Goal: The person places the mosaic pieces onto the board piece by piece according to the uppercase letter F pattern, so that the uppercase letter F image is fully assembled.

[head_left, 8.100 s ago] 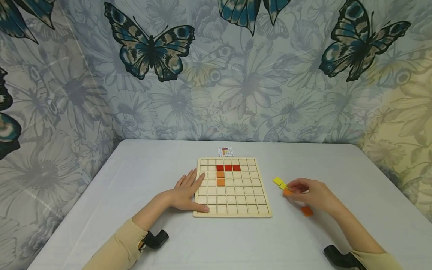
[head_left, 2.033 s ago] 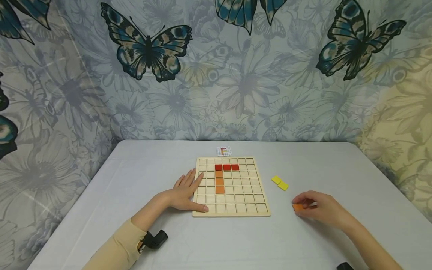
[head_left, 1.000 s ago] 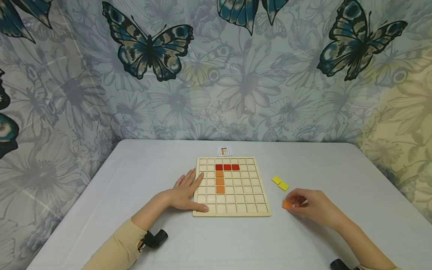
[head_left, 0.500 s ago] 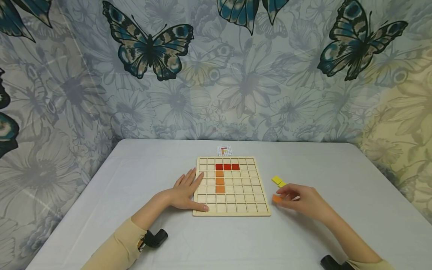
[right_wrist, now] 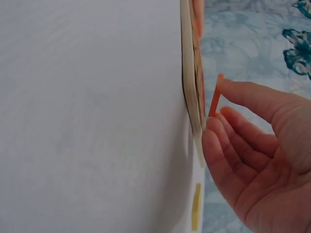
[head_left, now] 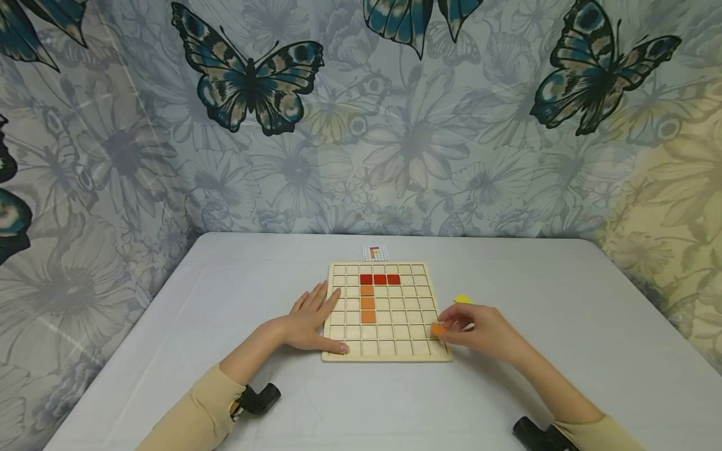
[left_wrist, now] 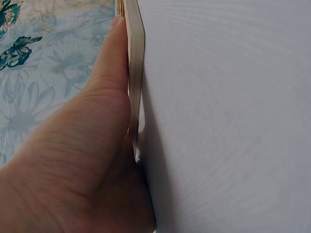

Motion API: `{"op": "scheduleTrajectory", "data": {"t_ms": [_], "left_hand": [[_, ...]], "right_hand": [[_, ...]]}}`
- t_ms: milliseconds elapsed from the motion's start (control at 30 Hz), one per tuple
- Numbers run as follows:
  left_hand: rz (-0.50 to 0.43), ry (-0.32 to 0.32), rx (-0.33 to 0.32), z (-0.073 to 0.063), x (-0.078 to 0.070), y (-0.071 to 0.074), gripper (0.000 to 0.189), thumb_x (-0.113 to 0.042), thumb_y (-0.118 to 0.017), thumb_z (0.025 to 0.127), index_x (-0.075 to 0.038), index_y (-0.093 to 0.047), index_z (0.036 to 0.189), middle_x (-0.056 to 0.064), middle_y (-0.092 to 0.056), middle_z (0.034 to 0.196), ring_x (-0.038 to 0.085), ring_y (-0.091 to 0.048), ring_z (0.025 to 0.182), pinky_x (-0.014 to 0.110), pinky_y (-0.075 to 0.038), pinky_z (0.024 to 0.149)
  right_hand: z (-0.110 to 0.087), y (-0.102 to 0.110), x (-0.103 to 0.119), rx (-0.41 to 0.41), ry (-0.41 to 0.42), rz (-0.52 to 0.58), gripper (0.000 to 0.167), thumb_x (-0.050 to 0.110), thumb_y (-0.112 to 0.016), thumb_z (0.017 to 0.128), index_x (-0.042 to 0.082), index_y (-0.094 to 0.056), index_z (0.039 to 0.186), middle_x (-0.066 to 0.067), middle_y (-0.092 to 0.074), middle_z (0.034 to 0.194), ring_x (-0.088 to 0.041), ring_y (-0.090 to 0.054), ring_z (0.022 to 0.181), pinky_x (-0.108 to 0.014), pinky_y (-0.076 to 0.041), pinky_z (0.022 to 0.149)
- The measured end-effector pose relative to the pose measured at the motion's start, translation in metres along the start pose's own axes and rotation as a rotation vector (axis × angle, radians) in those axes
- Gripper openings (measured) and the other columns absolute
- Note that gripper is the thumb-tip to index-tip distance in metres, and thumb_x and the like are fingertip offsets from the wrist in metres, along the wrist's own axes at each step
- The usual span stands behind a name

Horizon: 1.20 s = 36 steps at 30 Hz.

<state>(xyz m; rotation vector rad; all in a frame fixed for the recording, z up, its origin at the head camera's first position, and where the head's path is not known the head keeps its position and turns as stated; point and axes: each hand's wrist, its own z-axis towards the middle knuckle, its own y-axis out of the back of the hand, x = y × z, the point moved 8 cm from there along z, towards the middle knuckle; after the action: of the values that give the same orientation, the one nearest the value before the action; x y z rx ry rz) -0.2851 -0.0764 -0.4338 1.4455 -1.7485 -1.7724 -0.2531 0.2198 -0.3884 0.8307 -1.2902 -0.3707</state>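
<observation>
A wooden grid board lies on the white table, with three red tiles in a row and three orange tiles in a column below the leftmost red one. My left hand rests spread on the board's left edge, thumb on its near corner; the left wrist view shows the thumb along the board's side. Over the board's right edge, my right hand pinches another orange tile between thumb and fingers. That tile stands edge-on in the right wrist view.
A yellow tile shows just behind my right hand; the second one beside it is hidden by the hand. A small pattern card lies beyond the board's far edge. A butterfly-patterned wall covering rises behind the table.
A third orange tile has joined the column on the board. My right hand has picked up another orange tile from the table and carried it left to the board's edge. My left hand stays put.
</observation>
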Motion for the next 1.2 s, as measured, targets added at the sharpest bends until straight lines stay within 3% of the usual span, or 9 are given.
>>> {"op": "scheduleTrajectory", "data": {"t_ms": [267, 633, 933, 1200], "left_hand": [[-0.006, -0.005, -0.012, 0.001, 0.002, -0.001, 0.123, -0.08, -0.057, 0.075, -0.013, 0.004, 0.158, 0.016, 0.019, 0.16, 0.026, 0.019, 0.146, 0.05, 0.01, 0.114], [0.016, 0.006, -0.017, 0.005, 0.008, -0.005, 0.124, -0.084, -0.054, 0.073, -0.016, 0.007, 0.157, 0.012, 0.021, 0.16, 0.024, 0.021, 0.146, 0.05, 0.009, 0.115], [-0.028, -0.019, -0.006, -0.002, -0.003, 0.003, 0.122, -0.078, -0.057, 0.077, -0.008, 0.001, 0.157, 0.02, 0.015, 0.16, 0.032, 0.016, 0.147, 0.054, 0.007, 0.114], [0.005, 0.012, 0.008, -0.002, -0.004, 0.003, 0.119, -0.074, -0.06, 0.079, -0.011, 0.002, 0.158, 0.019, 0.015, 0.16, 0.031, 0.015, 0.147, 0.053, 0.006, 0.115]], "right_hand": [[0.009, -0.015, 0.02, 0.052, 0.106, 0.004, 0.02, 0.02, -0.081, 0.08, 0.015, -0.069, 0.095, 0.006, -0.062, 0.081, -0.008, -0.06, 0.075, -0.024, -0.051, 0.065], [0.022, -0.033, 0.04, 0.097, 0.156, 0.017, 0.018, 0.017, -0.081, 0.08, 0.014, -0.069, 0.094, 0.007, -0.06, 0.078, -0.009, -0.057, 0.072, -0.023, -0.049, 0.064], [0.031, -0.048, 0.051, 0.11, 0.18, -0.008, 0.019, 0.017, -0.082, 0.079, 0.017, -0.068, 0.093, 0.011, -0.06, 0.076, -0.006, -0.055, 0.071, -0.023, -0.048, 0.065], [0.039, -0.062, 0.067, 0.132, 0.246, -0.013, 0.018, 0.014, -0.082, 0.079, 0.014, -0.067, 0.09, 0.01, -0.06, 0.077, -0.007, -0.055, 0.071, -0.023, -0.049, 0.066]]}}
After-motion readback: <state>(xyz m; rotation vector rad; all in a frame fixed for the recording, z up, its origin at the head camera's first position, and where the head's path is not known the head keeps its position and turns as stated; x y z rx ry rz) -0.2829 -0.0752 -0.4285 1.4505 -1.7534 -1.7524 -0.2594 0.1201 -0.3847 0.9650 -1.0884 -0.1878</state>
